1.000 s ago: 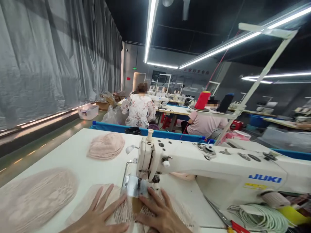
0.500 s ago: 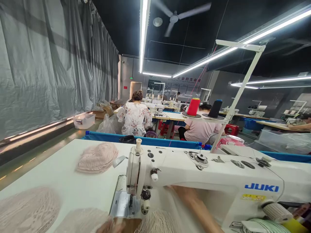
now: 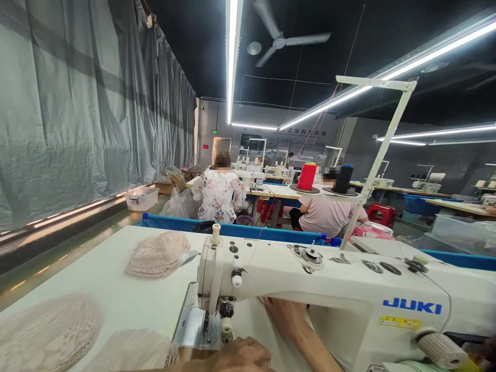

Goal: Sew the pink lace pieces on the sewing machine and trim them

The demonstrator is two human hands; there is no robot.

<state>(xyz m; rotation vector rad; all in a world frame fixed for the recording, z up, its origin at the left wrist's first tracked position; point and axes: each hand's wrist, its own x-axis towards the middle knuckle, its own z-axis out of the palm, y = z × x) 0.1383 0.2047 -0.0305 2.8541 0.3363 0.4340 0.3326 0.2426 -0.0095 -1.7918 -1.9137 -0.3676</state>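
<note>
My left hand (image 3: 240,356) lies at the bottom edge just right of the needle plate (image 3: 191,328), fingers curled down on a pale pink lace piece (image 3: 135,351). My right hand (image 3: 284,315) reaches under the arm of the white JUKI sewing machine (image 3: 329,279). It lies flat on the bed behind the needle (image 3: 205,330), fingers stretched left and partly hidden by the arm. A stack of lace pieces (image 3: 46,330) lies at the lower left. A smaller pink pile (image 3: 158,253) sits farther back on the white table (image 3: 116,299).
A thread stand (image 3: 382,150) rises behind the machine with a red cone (image 3: 307,176) and a dark cone (image 3: 344,179). The handwheel (image 3: 442,351) is at the lower right. Two other people sit with their backs turned, one (image 3: 219,196) and one (image 3: 327,212), beyond a blue table edge (image 3: 240,230). A grey curtain (image 3: 77,113) hangs at left.
Both hands lay flat on the lace before the needle. My right hand has since gone under the machine arm to the back of the needle. The view tilted up.
</note>
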